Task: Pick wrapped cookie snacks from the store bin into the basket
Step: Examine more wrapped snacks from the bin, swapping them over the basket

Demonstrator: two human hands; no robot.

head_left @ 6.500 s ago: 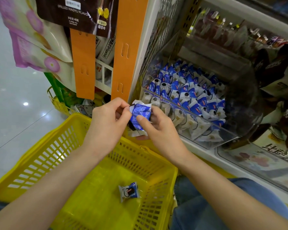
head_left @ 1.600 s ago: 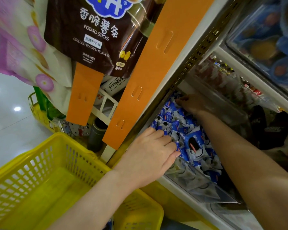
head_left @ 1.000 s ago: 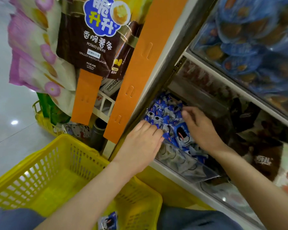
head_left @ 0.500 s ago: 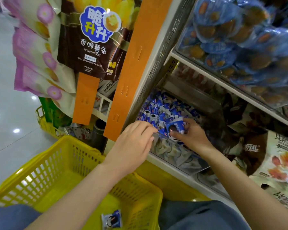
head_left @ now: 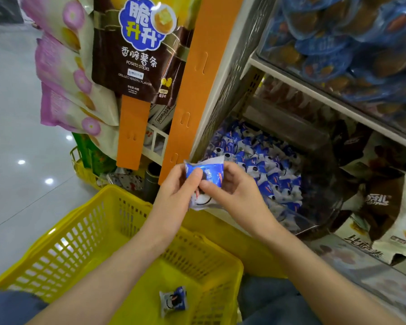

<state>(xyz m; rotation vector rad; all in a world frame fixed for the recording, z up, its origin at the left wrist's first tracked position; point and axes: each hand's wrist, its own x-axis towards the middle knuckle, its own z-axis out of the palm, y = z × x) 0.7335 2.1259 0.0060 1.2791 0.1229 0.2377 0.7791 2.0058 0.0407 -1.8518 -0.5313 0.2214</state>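
Note:
A blue-and-white wrapped cookie snack (head_left: 209,174) is held up between both hands, just left of the bin's front corner and above the basket's far rim. My left hand (head_left: 176,195) pinches its left side. My right hand (head_left: 230,191) grips its right side. The clear store bin (head_left: 314,207) on the lower shelf holds several more of the same blue-and-white packs (head_left: 263,170). Below the hands sits the yellow plastic basket (head_left: 85,233), with one wrapped cookie snack (head_left: 172,301) lying on its floor near the front.
Orange hanging strips (head_left: 192,90) and potato stick bags (head_left: 138,50) hang left of the bin. Pink-and-cream snack bags (head_left: 63,78) hang further left. A shelf (head_left: 338,106) above the bin carries blue packs. Brown snack bags (head_left: 380,207) lie right of the bin. Another yellow basket (head_left: 85,172) stands behind.
My right hand has lifted a snack out of the bin and brought it left. My left hand has come off the bin's front edge and taken hold of the same pack.

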